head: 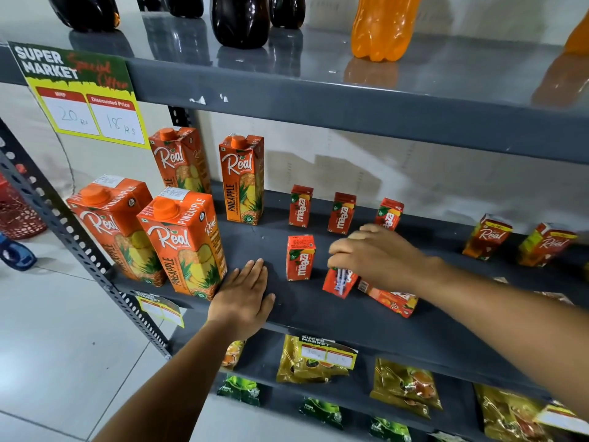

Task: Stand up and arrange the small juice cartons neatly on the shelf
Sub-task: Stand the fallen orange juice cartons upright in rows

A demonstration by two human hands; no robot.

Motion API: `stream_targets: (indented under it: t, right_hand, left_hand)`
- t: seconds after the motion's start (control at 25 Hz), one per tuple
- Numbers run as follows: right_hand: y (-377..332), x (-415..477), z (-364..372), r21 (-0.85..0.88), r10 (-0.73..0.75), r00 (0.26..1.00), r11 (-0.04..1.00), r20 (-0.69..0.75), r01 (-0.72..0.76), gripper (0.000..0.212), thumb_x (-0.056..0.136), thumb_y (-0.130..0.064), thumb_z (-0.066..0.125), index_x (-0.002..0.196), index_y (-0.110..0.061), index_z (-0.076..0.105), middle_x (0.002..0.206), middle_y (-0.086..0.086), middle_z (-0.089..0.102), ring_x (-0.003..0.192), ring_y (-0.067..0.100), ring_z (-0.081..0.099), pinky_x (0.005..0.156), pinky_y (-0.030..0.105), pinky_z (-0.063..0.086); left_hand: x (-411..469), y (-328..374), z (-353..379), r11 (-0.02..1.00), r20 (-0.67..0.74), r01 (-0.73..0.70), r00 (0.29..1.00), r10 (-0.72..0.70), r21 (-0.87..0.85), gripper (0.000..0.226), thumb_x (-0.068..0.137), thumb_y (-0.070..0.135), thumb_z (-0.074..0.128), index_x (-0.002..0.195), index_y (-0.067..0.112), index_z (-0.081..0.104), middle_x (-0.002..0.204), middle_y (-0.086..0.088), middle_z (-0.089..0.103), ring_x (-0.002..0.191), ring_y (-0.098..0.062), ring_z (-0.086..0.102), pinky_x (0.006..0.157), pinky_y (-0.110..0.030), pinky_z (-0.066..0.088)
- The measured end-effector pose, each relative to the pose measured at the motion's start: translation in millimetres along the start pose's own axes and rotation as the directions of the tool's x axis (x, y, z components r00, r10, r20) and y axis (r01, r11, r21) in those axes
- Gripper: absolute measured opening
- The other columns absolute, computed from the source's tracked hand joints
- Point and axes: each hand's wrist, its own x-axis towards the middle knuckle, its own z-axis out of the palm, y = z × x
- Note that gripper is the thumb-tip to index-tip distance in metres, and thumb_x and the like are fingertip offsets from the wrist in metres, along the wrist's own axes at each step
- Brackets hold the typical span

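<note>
On the dark grey shelf [306, 311], three small red Maaza cartons stand upright in a back row [341, 213]. A fourth stands in front [299, 258]. My right hand [379, 255] grips a tilted small carton [339, 282] from above, its straw side facing me. Another small carton [390, 299] lies flat on the shelf just right of it, under my wrist. My left hand [243, 296] rests flat on the shelf with fingers spread, beside the tall cartons, holding nothing.
Several tall Real pineapple cartons [185, 244] stand at the shelf's left. Two small Real cartons [487, 236] stand at the far right. Dark and orange bottles [382, 27] sit on the shelf above. Snack packets [404, 386] fill the shelf below. A price sign [86, 94] hangs top left.
</note>
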Motion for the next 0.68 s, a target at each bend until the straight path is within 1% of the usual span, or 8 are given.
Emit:
stream_targets:
  t: [0.04, 0.12, 0.24, 0.4, 0.52, 0.56, 0.6, 0.68]
  right_hand:
    - [3, 3, -2, -0.074, -0.072, 0.997, 0.995, 0.003, 0.072, 0.036, 0.083, -0.003, 0.065, 0.109, -0.026, 0.058, 0.11, -0.004, 0.063, 0.088, 0.023, 0.061, 0.078, 0.039, 0.048]
    - [5, 6, -3, -0.139, -0.164, 0.986, 0.976, 0.039, 0.168, 0.027, 0.09, -0.005, 0.058, 0.112, -0.021, 0.057, 0.111, 0.0, 0.063, 0.087, 0.025, 0.06, 0.074, 0.039, 0.05]
    - [9, 6, -4, -0.065, -0.221, 0.973, 0.972, 0.06, 0.225, 0.039, 0.091, -0.005, 0.059, 0.127, -0.019, 0.052, 0.119, 0.002, 0.063, 0.094, 0.026, 0.061, 0.073, 0.04, 0.054]
    - [15, 6, -8, 0.011, -0.243, 0.969, 0.97, 0.037, 0.243, 0.045, 0.085, -0.004, 0.067, 0.127, -0.017, 0.056, 0.125, 0.004, 0.064, 0.102, 0.028, 0.061, 0.074, 0.043, 0.056]
    - [18, 10, -16, 0.057, -0.184, 0.973, 0.983, 0.137, 0.177, 0.049, 0.085, -0.009, 0.065, 0.131, -0.022, 0.054, 0.127, -0.001, 0.063, 0.108, 0.024, 0.058, 0.083, 0.044, 0.052]
    - [18, 12, -18, 0.06, -0.131, 0.974, 0.991, 0.186, 0.122, 0.05, 0.084, -0.017, 0.067, 0.131, -0.023, 0.053, 0.125, -0.001, 0.063, 0.107, 0.023, 0.058, 0.084, 0.044, 0.051]
    - [19, 14, -18, 0.059, -0.059, 0.973, 0.997, 0.221, 0.047, 0.051, 0.082, -0.031, 0.068, 0.13, -0.023, 0.053, 0.121, 0.0, 0.065, 0.105, 0.023, 0.059, 0.085, 0.044, 0.051]
    - [15, 18, -17, 0.09, 0.121, 0.96, 0.985, 0.253, -0.147, 0.056, 0.079, -0.06, 0.063, 0.121, -0.024, 0.055, 0.108, 0.0, 0.068, 0.095, 0.023, 0.062, 0.082, 0.043, 0.052]
  left_hand:
    - [0, 0, 0, 1.0, 0.002, 0.003, 1.0, -0.003, 0.001, 0.073, 0.092, 0.053, 0.007, 0.15, 0.01, 0.01, 0.161, -0.005, 0.006, 0.147, -0.018, 0.001, 0.115, -0.033, -0.005]
    - [0, 0, 1, 1.0, 0.008, 0.006, 1.0, -0.006, -0.001, 0.073, 0.091, 0.054, 0.006, 0.15, 0.011, 0.009, 0.161, -0.004, 0.005, 0.147, -0.018, 0.0, 0.116, -0.033, -0.005]
    - [0, 0, 1, 1.0, 0.008, 0.012, 1.0, -0.012, 0.001, 0.074, 0.091, 0.055, 0.004, 0.15, 0.011, 0.008, 0.161, -0.003, 0.003, 0.146, -0.017, -0.001, 0.115, -0.033, -0.006]
    - [0, 0, 0, 1.0, 0.012, 0.008, 1.0, -0.008, 0.015, 0.074, 0.09, 0.055, 0.004, 0.15, 0.012, 0.006, 0.161, -0.002, 0.001, 0.146, -0.016, -0.003, 0.115, -0.033, -0.007]
    - [0, 0, -1, 1.0, 0.016, 0.006, 1.0, -0.007, 0.014, 0.073, 0.091, 0.055, 0.004, 0.15, 0.012, 0.005, 0.161, -0.003, 0.001, 0.146, -0.016, -0.004, 0.115, -0.032, -0.007]
    - [0, 0, -1, 1.0, 0.017, 0.007, 1.0, -0.007, 0.016, 0.073, 0.091, 0.055, 0.005, 0.15, 0.012, 0.005, 0.161, -0.003, 0.001, 0.146, -0.016, -0.004, 0.115, -0.032, -0.007]
    - [0, 0, -1, 1.0, 0.015, 0.006, 1.0, -0.007, 0.015, 0.073, 0.091, 0.055, 0.005, 0.15, 0.012, 0.005, 0.161, -0.003, 0.001, 0.146, -0.016, -0.004, 0.115, -0.033, -0.007]
    - [0, 0, 0, 1.0, 0.012, 0.008, 1.0, -0.008, 0.013, 0.072, 0.092, 0.054, 0.007, 0.15, 0.012, 0.006, 0.161, -0.003, 0.002, 0.146, -0.017, -0.003, 0.115, -0.033, -0.007]
